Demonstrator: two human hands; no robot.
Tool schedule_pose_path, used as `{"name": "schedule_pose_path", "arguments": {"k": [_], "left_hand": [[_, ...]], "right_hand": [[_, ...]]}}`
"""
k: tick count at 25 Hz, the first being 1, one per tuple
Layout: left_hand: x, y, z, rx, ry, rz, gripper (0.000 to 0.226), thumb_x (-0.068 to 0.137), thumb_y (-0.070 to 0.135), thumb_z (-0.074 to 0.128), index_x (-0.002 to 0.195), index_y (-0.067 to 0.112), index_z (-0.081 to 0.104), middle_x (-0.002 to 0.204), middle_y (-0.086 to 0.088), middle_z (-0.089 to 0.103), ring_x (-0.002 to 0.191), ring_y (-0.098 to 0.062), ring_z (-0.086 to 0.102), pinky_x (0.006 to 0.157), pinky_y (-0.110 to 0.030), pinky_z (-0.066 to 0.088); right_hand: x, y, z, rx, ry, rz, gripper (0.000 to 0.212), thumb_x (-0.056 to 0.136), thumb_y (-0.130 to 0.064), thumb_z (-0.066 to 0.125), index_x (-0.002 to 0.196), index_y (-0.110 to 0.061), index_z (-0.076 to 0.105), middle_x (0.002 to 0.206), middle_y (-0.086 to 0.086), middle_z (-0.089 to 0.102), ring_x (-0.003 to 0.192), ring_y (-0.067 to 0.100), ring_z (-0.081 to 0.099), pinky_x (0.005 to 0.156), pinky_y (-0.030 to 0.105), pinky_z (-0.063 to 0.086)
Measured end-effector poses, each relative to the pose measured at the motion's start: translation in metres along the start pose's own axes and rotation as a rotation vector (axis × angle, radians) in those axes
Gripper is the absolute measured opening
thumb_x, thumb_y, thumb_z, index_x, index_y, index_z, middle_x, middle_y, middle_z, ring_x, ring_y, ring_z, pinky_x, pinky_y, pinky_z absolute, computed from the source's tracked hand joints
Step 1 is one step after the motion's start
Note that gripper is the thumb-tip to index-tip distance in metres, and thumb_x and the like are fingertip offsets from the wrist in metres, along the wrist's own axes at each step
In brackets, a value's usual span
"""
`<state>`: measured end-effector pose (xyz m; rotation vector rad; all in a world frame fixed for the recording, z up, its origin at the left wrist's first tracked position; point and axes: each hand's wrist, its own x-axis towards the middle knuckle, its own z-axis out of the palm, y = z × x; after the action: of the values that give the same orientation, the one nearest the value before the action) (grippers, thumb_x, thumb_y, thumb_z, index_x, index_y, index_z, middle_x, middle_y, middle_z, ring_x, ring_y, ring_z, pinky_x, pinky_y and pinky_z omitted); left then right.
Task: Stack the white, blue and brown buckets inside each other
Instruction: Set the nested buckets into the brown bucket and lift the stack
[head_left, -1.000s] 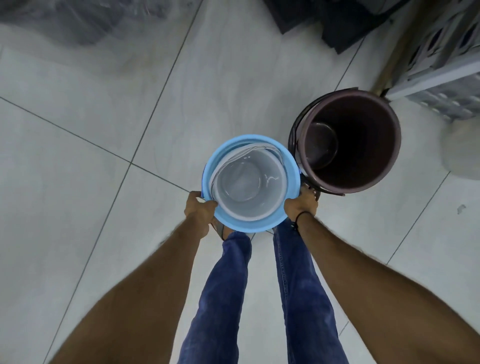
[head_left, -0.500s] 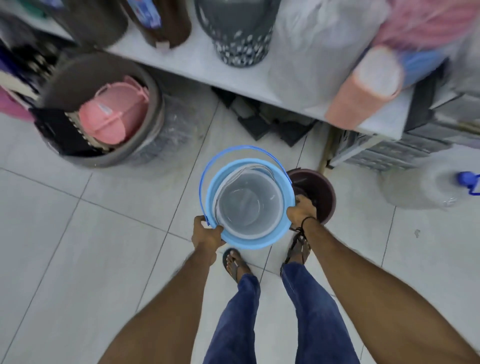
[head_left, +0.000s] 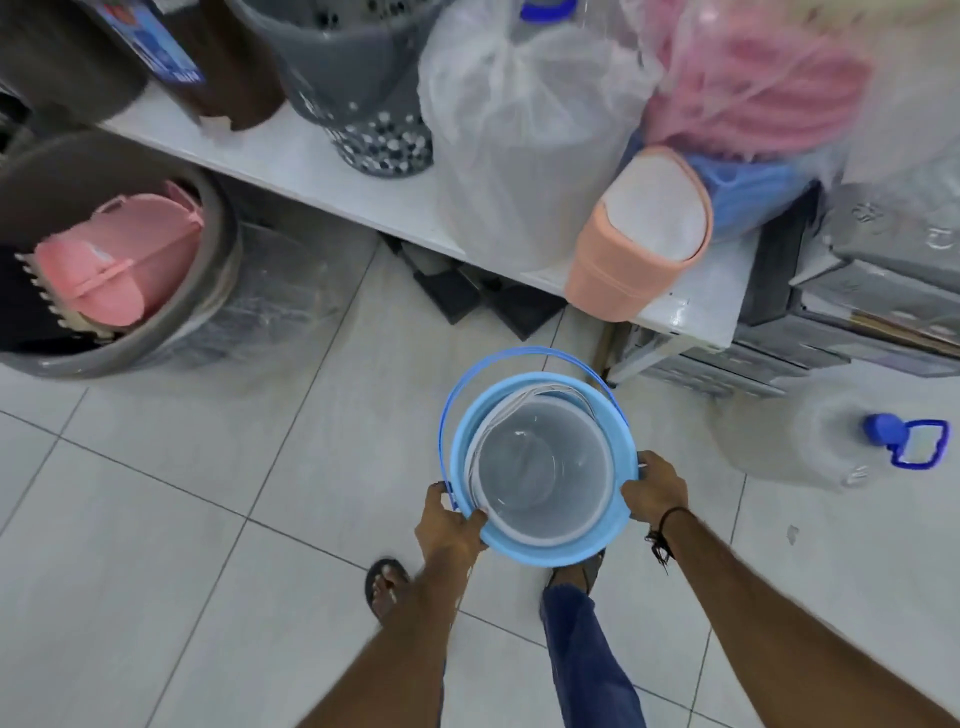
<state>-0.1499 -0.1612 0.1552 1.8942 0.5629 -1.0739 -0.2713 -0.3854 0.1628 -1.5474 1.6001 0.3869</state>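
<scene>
**Buckets nested two deep, brown one out of sight**

Buckets first: the white bucket sits inside the blue bucket, its rim just below the blue rim and crowded toward your left side, so the fit looks loose rather than jammed. You hold the pair up off the floor, in front of the shelf and above your feet. Your left hand is closed on the blue rim, thumb over the lip; your right hand is closed on the opposite rim, fingers curled over the edge. Neither hand touches the white bucket.

Thin moulded plastic like this should be light and a little springy. A rim grip at opposite sides, as you have it, is likely the steadiest hold; squeeze too hard and the blue wall may bow and pinch the white one. The blue handle is swung out toward the shelf (its white counterpart lies folded inside the rim), and either could catch as you lower the pair into a third bucket.

The brown bucket cannot be seen in this view, so you will have to find it before the last step.

The floor is smooth pale tile, probably slippery under plastic. Room is tight: the shelf is crowded with bins and bagged goods, a large grey tub stands to the left of it, and a clear water jug lies on the tiles below its right end.
</scene>
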Motion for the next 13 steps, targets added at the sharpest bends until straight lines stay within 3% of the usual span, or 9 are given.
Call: {"name": "schedule_pose_path", "arguments": {"k": [4, 7, 11, 13], "left_hand": [[0.078, -0.033, 0.05, -0.011, 0.088, -0.079, 0.064, 0.078, -0.002, 0.076, 0.134, 0.018, 0.051, 0.083, -0.013, 0.065, 0.089, -0.038, 0.07, 0.074, -0.059, 0.06], [0.128, -0.058, 0.072, 0.029, 0.114, -0.123, 0.076, 0.078, 0.001, 0.078, 0.144, 0.021, 0.045, 0.096, -0.014, 0.068, 0.094, -0.038, 0.07, 0.077, -0.056, 0.06], [0.164, -0.094, 0.087, 0.225, 0.203, -0.131, 0.065, 0.078, 0.02, 0.081, 0.137, 0.022, 0.053, 0.116, -0.017, 0.056, 0.084, -0.034, 0.069, 0.07, -0.046, 0.063], [0.172, -0.107, 0.091, 0.331, 0.216, -0.145, 0.059, 0.083, 0.032, 0.075, 0.137, 0.022, 0.053, 0.125, -0.014, 0.048, 0.084, -0.03, 0.066, 0.075, -0.038, 0.059]], "right_hand": [[0.091, 0.033, 0.034, -0.063, -0.062, -0.01, 0.043, 0.075, 0.001, 0.058, 0.117, -0.011, 0.064, 0.099, 0.009, 0.067, 0.097, 0.038, 0.067, 0.086, 0.052, 0.058], [0.136, 0.049, 0.063, -0.166, -0.075, -0.053, 0.045, 0.076, -0.003, 0.06, 0.12, -0.012, 0.065, 0.104, 0.011, 0.069, 0.097, 0.035, 0.064, 0.087, 0.039, 0.055], [0.166, 0.073, 0.089, -0.348, -0.025, -0.199, 0.052, 0.076, -0.018, 0.069, 0.126, -0.018, 0.057, 0.12, 0.011, 0.059, 0.108, 0.033, 0.059, 0.089, 0.044, 0.054], [0.174, 0.079, 0.094, -0.319, -0.04, -0.208, 0.056, 0.076, -0.02, 0.072, 0.128, -0.018, 0.051, 0.12, 0.01, 0.063, 0.103, 0.031, 0.061, 0.087, 0.042, 0.053]]}}
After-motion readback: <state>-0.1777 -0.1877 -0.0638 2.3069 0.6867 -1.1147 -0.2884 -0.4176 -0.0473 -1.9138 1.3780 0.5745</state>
